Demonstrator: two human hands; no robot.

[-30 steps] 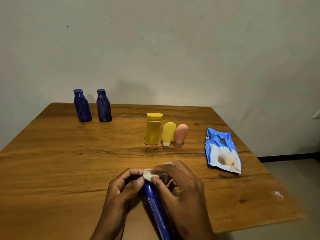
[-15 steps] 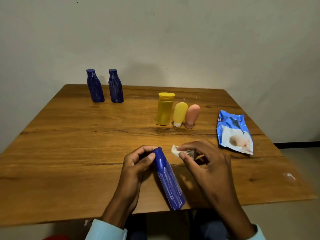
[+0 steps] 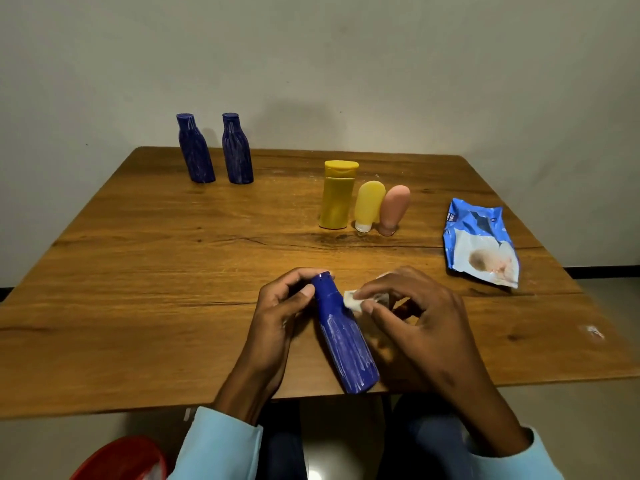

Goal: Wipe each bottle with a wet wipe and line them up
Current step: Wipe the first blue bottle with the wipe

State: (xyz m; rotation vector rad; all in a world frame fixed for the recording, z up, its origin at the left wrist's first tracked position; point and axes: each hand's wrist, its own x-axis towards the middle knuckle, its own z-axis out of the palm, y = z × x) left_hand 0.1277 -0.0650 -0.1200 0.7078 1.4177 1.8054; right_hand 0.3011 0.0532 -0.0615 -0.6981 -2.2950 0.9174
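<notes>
Blue plastic first: two blue bottles [image 3: 214, 150] stand upright at ten o'clock on the wooden surface [image 3: 145, 271], side by side near the far edge. Nearer me, my left hand [image 3: 277, 317] curls round the cap end of a third blue bottle [image 3: 341, 334], which tilts with its cap toward twelve and its base toward five, overhanging the near edge. My right hand [image 3: 415, 317] sits just right of the neck, fingers pinching a small wad of wet wipe [image 3: 353, 301] against it. The long axis runs between my hands, so I judge the next stroke goes down toward the base. At one o'clock stand a yellow bottle [image 3: 337, 195], a yellow tube [image 3: 369, 206] and a pink tube [image 3: 393, 209]; the wipe packet [image 3: 479, 244] lies at two.
</notes>
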